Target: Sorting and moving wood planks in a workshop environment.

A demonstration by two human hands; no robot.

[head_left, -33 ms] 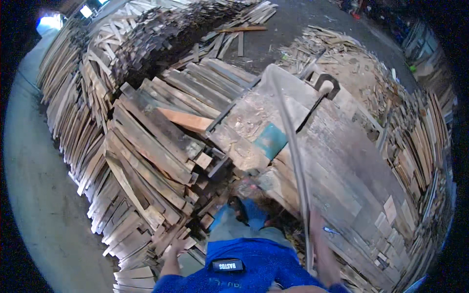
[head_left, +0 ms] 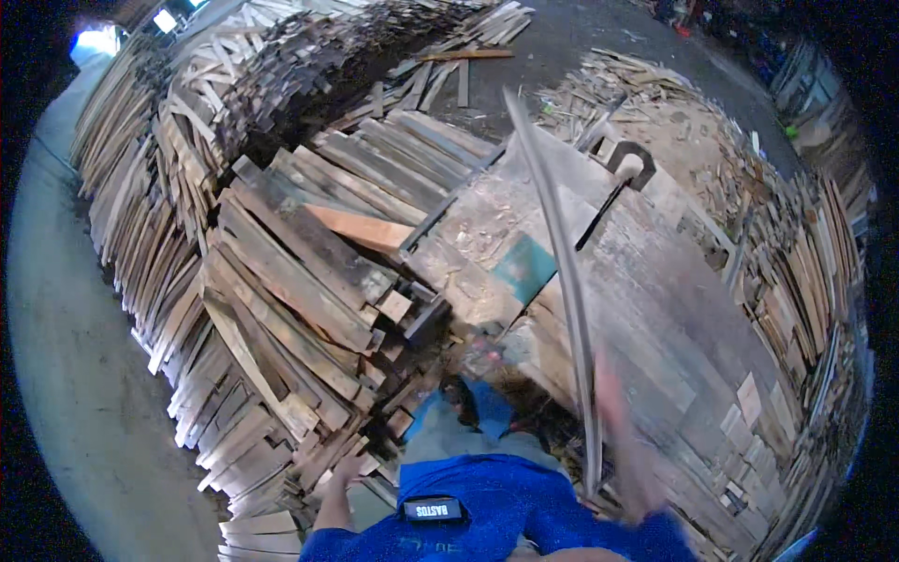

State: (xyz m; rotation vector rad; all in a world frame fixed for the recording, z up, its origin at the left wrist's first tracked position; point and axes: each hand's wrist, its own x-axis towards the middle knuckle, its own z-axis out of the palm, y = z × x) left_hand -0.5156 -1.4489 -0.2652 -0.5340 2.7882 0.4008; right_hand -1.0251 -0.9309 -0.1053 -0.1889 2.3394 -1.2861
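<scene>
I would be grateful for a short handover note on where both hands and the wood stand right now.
Right hand: blurred, gripped on a long thin strip that rises over the work surface.
Left hand: low beside the plank stack, appears empty; whether it touches the planks is unclear.
An orange plank lies on top of the stack.
Done: planks piled high on the left.
Left: the strip is not yet set down.
</scene>
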